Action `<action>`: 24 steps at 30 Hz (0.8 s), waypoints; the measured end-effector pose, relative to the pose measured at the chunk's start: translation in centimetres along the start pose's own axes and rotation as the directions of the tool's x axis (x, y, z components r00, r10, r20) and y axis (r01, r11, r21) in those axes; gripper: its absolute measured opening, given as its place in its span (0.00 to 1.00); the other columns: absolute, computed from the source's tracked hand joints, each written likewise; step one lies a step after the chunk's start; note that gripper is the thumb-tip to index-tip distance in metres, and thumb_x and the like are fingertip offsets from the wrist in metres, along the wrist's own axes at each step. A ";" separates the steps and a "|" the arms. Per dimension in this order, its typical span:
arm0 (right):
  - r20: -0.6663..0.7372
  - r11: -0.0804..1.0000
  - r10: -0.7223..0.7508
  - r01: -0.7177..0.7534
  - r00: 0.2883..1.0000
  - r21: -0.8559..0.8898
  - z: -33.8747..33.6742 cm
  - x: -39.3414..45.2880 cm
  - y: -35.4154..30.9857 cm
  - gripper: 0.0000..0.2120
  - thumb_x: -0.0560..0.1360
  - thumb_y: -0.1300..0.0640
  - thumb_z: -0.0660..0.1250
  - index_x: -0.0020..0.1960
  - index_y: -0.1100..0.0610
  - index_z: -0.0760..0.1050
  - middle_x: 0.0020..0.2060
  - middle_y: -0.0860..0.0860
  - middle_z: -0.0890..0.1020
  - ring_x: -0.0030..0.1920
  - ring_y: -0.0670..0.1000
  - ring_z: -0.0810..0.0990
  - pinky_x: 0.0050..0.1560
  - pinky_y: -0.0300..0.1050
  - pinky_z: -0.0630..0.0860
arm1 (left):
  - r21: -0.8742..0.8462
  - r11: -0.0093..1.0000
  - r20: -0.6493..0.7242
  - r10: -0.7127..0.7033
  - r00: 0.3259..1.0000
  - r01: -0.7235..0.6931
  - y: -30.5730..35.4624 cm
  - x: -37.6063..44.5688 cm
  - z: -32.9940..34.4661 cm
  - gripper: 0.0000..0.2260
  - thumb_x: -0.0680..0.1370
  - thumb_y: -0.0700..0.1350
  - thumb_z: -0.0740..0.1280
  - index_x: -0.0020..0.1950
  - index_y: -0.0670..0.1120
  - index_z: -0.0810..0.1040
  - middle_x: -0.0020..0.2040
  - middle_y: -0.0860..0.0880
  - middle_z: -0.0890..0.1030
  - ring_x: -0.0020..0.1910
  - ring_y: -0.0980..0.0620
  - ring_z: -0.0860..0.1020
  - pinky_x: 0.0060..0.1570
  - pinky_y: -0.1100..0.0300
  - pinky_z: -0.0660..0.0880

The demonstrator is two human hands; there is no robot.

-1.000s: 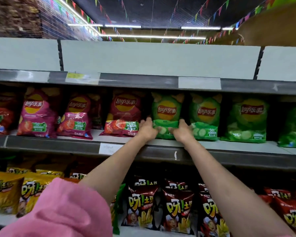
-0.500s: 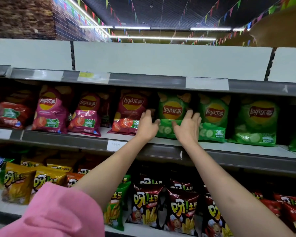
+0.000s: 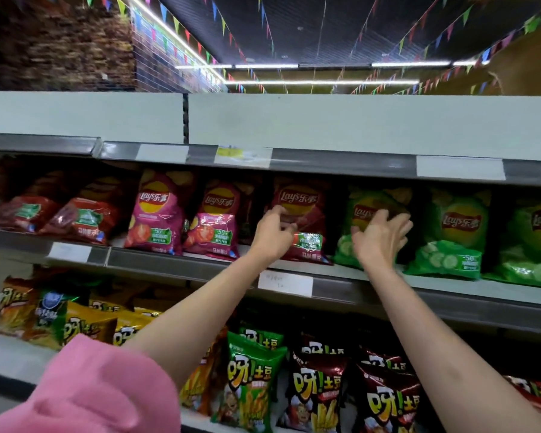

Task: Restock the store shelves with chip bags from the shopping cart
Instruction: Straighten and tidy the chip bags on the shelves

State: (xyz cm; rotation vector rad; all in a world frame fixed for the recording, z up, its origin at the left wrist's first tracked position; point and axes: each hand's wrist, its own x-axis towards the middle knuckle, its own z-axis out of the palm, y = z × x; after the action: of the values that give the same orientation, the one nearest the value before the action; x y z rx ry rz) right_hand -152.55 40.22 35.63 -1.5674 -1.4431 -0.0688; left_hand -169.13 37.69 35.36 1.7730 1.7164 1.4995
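A green Lay's chip bag (image 3: pixel 384 198) stands on the middle shelf (image 3: pixel 200 264), between a dark red Lay's bag (image 3: pixel 300 198) and more green bags (image 3: pixel 453 232). My right hand (image 3: pixel 381 235) hovers in front of the green bag with fingers spread, holding nothing. In front of the dark red bag, my left hand (image 3: pixel 272 235) has its fingers loosely curled and is empty; whether it touches the bag I cannot tell. The shopping cart is out of view.
Pink Lay's bags (image 3: pixel 158 214) and red bags (image 3: pixel 82 214) fill the middle shelf to the left. The lower shelf holds yellow (image 3: pixel 85 329), green (image 3: pixel 253 382) and dark red (image 3: pixel 319 395) fries bags. The top shelf (image 3: pixel 325 165) shows only its bare back panel.
Both hands gripped the bottom of the green bag, then let go and opened. They now sit slightly apart and back from it. The view has swung left.
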 end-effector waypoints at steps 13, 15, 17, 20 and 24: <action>0.120 0.999 -0.021 0.018 0.993 0.029 -2.0 0.3 4.3 0.35 0.76 0.55 0.68 0.75 0.63 0.53 0.68 0.65 0.62 0.69 0.64 0.60 0.65 0.53 0.62 | -0.030 0.997 0.200 -0.066 0.978 0.073 3.9 0.3 7.7 0.24 0.79 0.41 0.65 0.73 0.40 0.62 0.70 0.39 0.70 0.68 0.42 0.70 0.66 0.53 0.68; 0.175 0.999 -0.003 -0.004 0.985 0.043 -2.0 0.5 4.8 0.39 0.76 0.52 0.69 0.76 0.63 0.49 0.68 0.65 0.63 0.69 0.64 0.62 0.64 0.53 0.65 | 0.021 0.995 0.229 -0.101 0.968 0.099 4.1 0.3 8.5 0.25 0.79 0.41 0.64 0.74 0.39 0.61 0.70 0.39 0.68 0.69 0.42 0.68 0.64 0.57 0.67; 0.214 0.999 0.011 -0.019 0.977 0.036 -2.0 0.9 5.1 0.39 0.76 0.53 0.69 0.76 0.63 0.48 0.68 0.64 0.66 0.69 0.64 0.64 0.62 0.53 0.67 | 0.089 0.990 0.233 -0.132 0.964 0.114 4.2 0.5 9.4 0.24 0.79 0.40 0.64 0.73 0.38 0.62 0.70 0.39 0.68 0.69 0.42 0.67 0.63 0.58 0.66; 0.237 0.997 0.025 -0.040 0.971 0.061 -2.2 2.3 5.4 0.32 0.76 0.57 0.68 0.72 0.64 0.55 0.65 0.63 0.71 0.67 0.62 0.67 0.63 0.53 0.69 | 0.148 0.985 0.169 -0.117 0.979 0.092 4.6 0.7 10.4 0.25 0.77 0.44 0.68 0.70 0.39 0.64 0.67 0.39 0.70 0.66 0.41 0.70 0.61 0.56 0.68; 0.297 0.994 0.045 -0.072 0.954 0.082 -2.2 3.1 5.6 0.27 0.76 0.59 0.68 0.70 0.62 0.59 0.64 0.62 0.72 0.66 0.61 0.70 0.63 0.53 0.70 | 0.209 0.975 0.088 -0.096 0.992 0.076 4.5 0.6 11.2 0.29 0.76 0.45 0.70 0.72 0.38 0.61 0.67 0.38 0.69 0.66 0.40 0.69 0.61 0.54 0.67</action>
State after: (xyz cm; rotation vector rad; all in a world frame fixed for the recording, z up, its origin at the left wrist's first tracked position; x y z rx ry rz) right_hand -146.02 42.03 35.43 -1.5920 -1.6022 0.2744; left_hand -157.88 42.10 34.21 1.8097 1.9307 1.2184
